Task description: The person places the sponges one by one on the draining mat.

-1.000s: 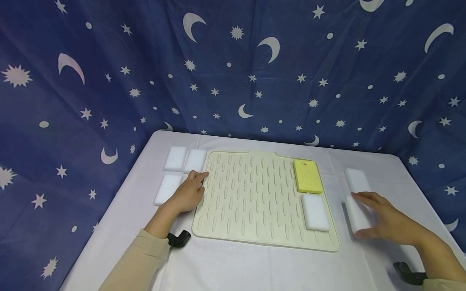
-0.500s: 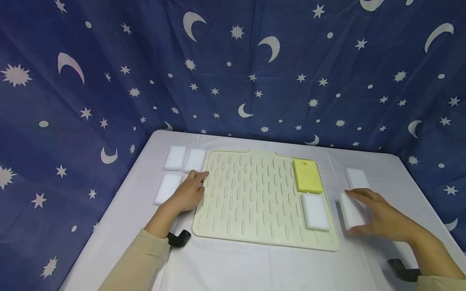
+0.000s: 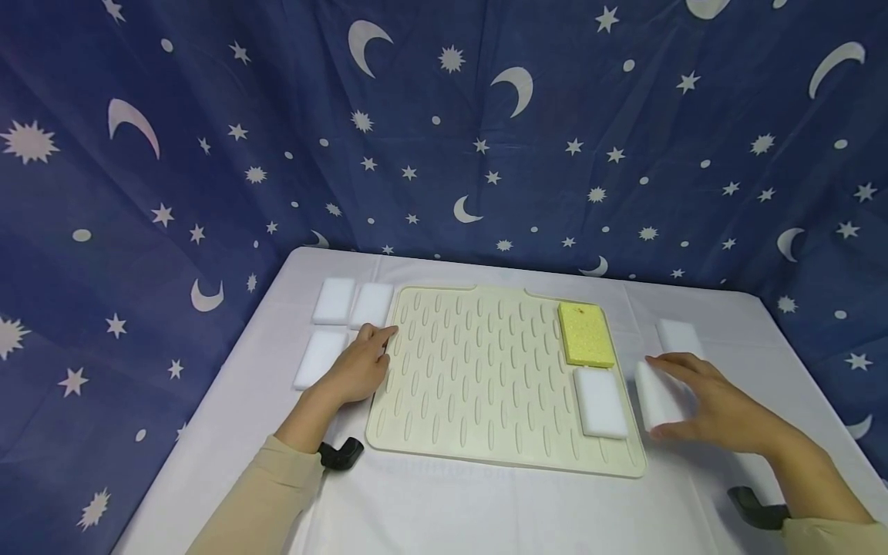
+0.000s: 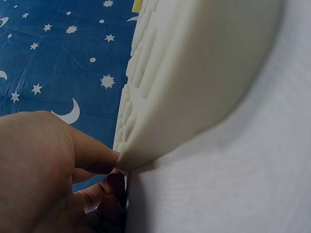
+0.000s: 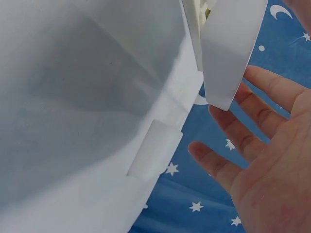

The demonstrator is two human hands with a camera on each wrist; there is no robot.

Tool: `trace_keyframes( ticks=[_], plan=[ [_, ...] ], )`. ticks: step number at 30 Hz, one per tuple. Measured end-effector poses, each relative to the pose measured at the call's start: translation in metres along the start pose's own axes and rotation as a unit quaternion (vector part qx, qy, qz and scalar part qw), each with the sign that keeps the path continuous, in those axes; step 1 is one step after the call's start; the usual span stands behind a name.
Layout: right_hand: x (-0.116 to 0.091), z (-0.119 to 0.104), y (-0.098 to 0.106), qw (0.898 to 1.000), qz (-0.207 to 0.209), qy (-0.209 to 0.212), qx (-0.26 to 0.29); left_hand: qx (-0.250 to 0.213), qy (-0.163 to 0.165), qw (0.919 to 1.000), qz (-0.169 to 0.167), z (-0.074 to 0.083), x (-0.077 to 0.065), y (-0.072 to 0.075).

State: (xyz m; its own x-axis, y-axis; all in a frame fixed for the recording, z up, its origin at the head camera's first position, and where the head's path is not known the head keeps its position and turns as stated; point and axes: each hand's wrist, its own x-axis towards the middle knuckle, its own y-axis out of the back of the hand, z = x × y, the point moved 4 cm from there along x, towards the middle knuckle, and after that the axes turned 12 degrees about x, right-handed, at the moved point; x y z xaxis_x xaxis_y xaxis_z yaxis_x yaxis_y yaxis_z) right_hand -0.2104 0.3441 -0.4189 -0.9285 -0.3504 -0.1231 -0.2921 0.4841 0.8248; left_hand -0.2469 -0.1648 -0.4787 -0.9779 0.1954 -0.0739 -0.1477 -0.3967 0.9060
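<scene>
In the head view my right hand (image 3: 728,405) grips a white sponge (image 3: 654,395) between thumb and fingers, just right of the mat. Tilted up off the cloth, this sponge (image 5: 229,56) also appears in the right wrist view, fingertips along its edge. My left hand (image 3: 361,366) rests at the left edge of the cream ribbed mat (image 3: 479,370). Its index finger is stretched onto that edge, and the left wrist view has fingertips against the mat's side (image 4: 194,87). On the mat's right side lie a yellow sponge (image 3: 586,334) and, below it, another white sponge (image 3: 600,402).
Several white sponges lie left of the mat, such as one at the back (image 3: 334,301), one beside my left hand (image 3: 321,358). Another white sponge (image 3: 680,338) lies behind my right hand. A white cloth (image 3: 444,509) covers the table; a blue patterned curtain (image 3: 430,185) hangs behind.
My right hand has moved left toward the mat with the white sponge, which has left its place in front of the back right sponge. My left hand has stayed at the mat's edge.
</scene>
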Motion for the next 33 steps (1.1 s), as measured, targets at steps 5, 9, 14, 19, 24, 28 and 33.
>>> trace_keyframes(
  ticks=[5,9,14,19,24,28,33],
  plan=[
    [0.003,-0.004,-0.001,1.000,0.000,0.005,0.004,-0.002,-0.003,1.0000,0.001,0.000,0.000,0.000],
    [0.004,-0.010,-0.002,1.000,0.002,0.021,0.008,-0.003,-0.004,1.0000,0.000,0.000,0.000,0.000],
    [0.006,-0.017,-0.003,0.999,0.006,0.039,0.011,0.000,-0.004,1.0000,0.000,0.000,0.000,0.000],
    [0.008,-0.024,-0.005,0.999,0.007,0.040,0.010,-0.004,-0.003,1.0000,-0.002,0.001,0.000,0.001],
    [0.011,-0.030,-0.006,0.999,0.013,0.044,0.010,-0.008,-0.001,1.0000,-0.002,0.002,0.000,0.002],
    [0.013,-0.033,-0.009,0.999,0.009,0.044,0.014,-0.008,0.001,1.0000,-0.003,0.002,0.000,0.002],
    [0.014,-0.035,-0.011,0.999,0.011,0.047,0.008,-0.007,0.001,1.0000,-0.002,0.002,-0.001,0.002]
  ],
)
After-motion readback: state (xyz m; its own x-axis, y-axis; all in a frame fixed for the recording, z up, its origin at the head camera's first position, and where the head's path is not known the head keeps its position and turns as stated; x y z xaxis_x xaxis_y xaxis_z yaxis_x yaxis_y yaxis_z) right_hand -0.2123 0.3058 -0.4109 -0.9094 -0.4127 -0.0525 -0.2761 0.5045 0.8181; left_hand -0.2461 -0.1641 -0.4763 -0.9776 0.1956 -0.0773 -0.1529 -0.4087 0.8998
